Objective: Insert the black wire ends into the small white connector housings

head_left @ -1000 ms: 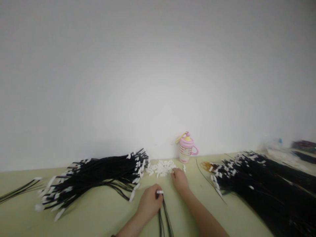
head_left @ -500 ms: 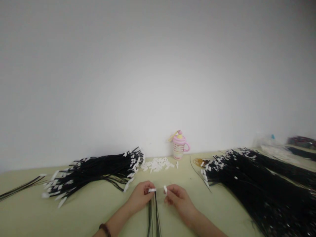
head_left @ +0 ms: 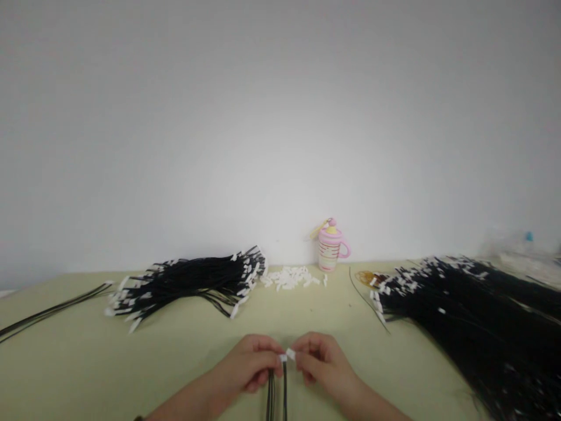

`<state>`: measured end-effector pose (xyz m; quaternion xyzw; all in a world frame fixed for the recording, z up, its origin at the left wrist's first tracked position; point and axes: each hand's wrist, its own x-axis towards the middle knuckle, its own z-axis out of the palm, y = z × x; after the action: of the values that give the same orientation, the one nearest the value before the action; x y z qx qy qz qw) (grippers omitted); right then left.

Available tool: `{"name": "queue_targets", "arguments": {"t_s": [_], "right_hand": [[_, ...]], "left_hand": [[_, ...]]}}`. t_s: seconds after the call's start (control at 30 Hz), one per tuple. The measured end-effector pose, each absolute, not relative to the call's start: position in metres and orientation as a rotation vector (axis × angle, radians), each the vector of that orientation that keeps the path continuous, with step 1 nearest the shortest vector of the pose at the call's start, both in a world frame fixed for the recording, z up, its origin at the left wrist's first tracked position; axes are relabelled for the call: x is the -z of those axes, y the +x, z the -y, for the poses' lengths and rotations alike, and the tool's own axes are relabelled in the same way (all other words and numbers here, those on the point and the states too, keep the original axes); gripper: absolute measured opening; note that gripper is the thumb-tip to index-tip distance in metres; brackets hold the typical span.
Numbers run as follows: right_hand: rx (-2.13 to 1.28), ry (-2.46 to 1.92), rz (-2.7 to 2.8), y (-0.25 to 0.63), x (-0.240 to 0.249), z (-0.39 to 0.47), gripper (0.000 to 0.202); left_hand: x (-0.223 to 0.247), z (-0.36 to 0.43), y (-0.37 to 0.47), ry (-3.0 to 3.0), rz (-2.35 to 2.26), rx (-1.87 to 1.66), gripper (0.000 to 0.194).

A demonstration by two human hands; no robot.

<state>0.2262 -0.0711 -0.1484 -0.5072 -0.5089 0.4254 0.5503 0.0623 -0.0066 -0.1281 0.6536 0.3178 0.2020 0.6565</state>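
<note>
The person's left hand is pinching a white tip between thumb and forefinger, the fingers closing right down on it, and thin dark wires are hanging from there toward the bottom edge. The right hand is gripping a small white piece just as tightly, with the other fingers curling under, and is holding it up against the tip or just beside it; blur is hiding whether the two are touching. The work on this set is seeming part-way along: tip and piece are meeting, or nearly so, but nothing is showing that they are joining firmly. Beyond the hands, a pile of loose white pieces is lying on the table, so plenty is apparently remaining. On the left a black bundle is showing white at both ends; on the right a larger bundle is showing white along its far end. Which bundle is holding finished wires, if either, the view is not telling. A pink cup is standing behind the pile.
</note>
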Motion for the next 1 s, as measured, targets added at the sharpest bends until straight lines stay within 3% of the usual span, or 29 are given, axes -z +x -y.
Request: {"name": "queue_targets", "arguments": {"t_s": [0.4,1.0], "right_hand": [[-1.097,-1.236,1.253,0.230,0.154,0.062,0.033],[-1.104,-1.178,1.317,0.232,0.145,0.068,0.030]], "left_hand": [[0.146,-0.010,0.053,1.228,-0.783,-0.409,0.023],[0.120,-0.003,0.050,1.476,-0.668,-0.290,0.033]]}}
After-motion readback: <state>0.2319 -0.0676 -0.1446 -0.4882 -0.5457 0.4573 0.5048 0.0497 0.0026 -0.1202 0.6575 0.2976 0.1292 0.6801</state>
